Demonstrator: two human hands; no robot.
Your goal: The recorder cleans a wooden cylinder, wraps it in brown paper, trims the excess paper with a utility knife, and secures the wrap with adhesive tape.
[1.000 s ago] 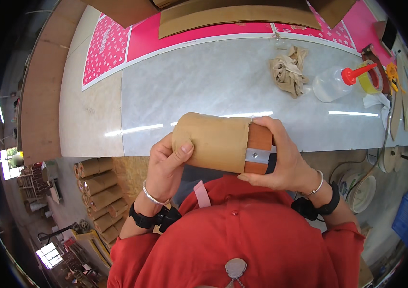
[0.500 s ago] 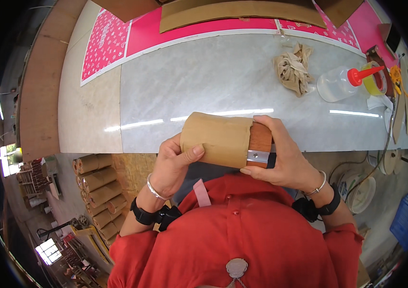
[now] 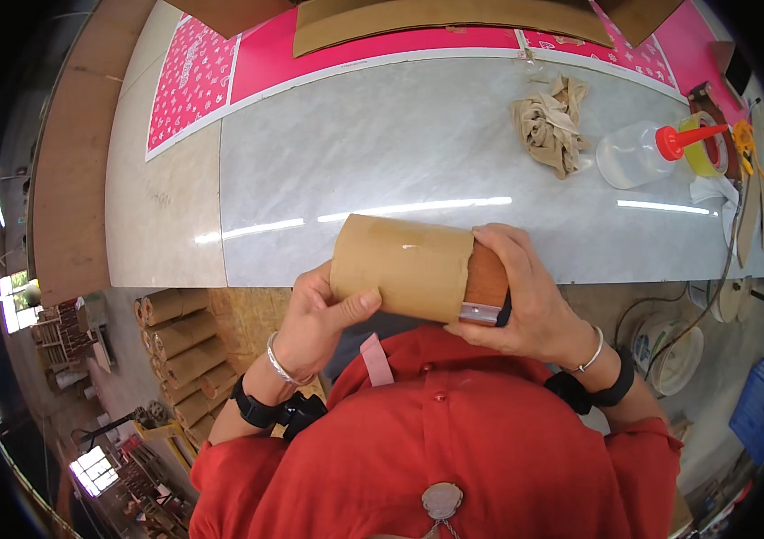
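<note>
Between my hands, above the table's near edge, is a cylinder wrapped in brown paper (image 3: 404, 267). At its right end a reddish-brown wooden body (image 3: 487, 277) sticks out of the paper, with a silver metal strip (image 3: 479, 313) and a dark end piece. My left hand (image 3: 324, 305) is closed around the left end, thumb lying on the paper. My right hand (image 3: 521, 292) grips the wooden end, fingers over the top and thumb below. The far end faces and the palm sides of both hands are hidden.
A crumpled tan cloth (image 3: 551, 128), a clear bottle with a red nozzle (image 3: 631, 157) and a yellow tape roll (image 3: 703, 148) sit at the table's far right. Cardboard (image 3: 454, 25) lies along the back. Several brown-wrapped cylinders (image 3: 186, 340) are stacked below left.
The wrapped cylinder has turned about its length, so the metal strip now sits lower and nearer my body. It has shifted slightly left, with both hands still on it.
</note>
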